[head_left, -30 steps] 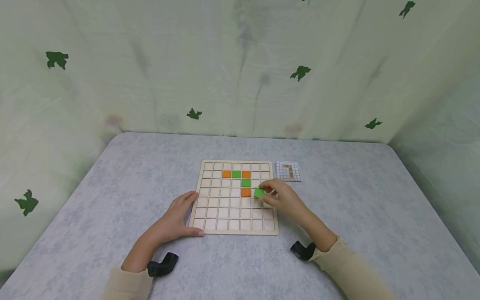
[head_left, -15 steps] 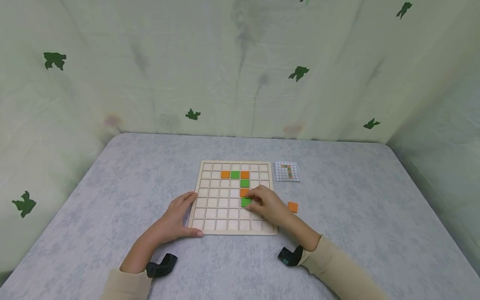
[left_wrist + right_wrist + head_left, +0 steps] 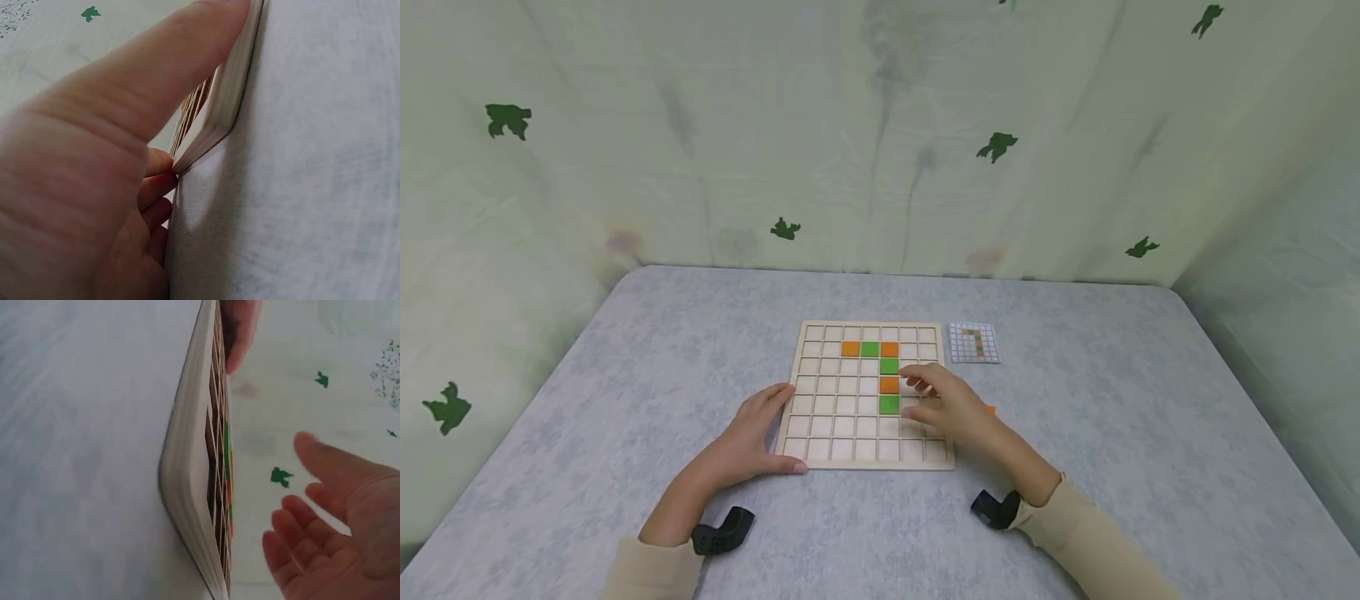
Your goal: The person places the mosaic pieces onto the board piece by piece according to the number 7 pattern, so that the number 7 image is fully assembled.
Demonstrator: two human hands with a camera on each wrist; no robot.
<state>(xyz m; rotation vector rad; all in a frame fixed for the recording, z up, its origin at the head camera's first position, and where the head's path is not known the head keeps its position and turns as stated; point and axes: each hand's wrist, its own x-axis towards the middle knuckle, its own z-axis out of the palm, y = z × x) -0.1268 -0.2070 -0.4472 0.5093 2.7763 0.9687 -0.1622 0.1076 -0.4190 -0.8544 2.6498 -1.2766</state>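
A wooden grid board lies on the table with orange and green square tiles in several of its cells. The lowest in the right-hand column is a green tile, just below an orange tile. My right hand hovers over the board's right side, thumb and fingers apart, holding nothing. At the near left corner, my left hand rests against the board, fingers at its left edge and thumb along the near edge. In the left wrist view, the straight thumb touches the board's rim.
A small printed pattern card lies beyond the board's upper right corner. Mostly hidden behind the right hand, a loose orange tile lies on the table. A pale curtain with green leaf shapes hangs behind.
My right hand brought the green tile leftward into the cell under the orange one and let go of it, then drew back slightly right. The left hand stays at the board's corner.
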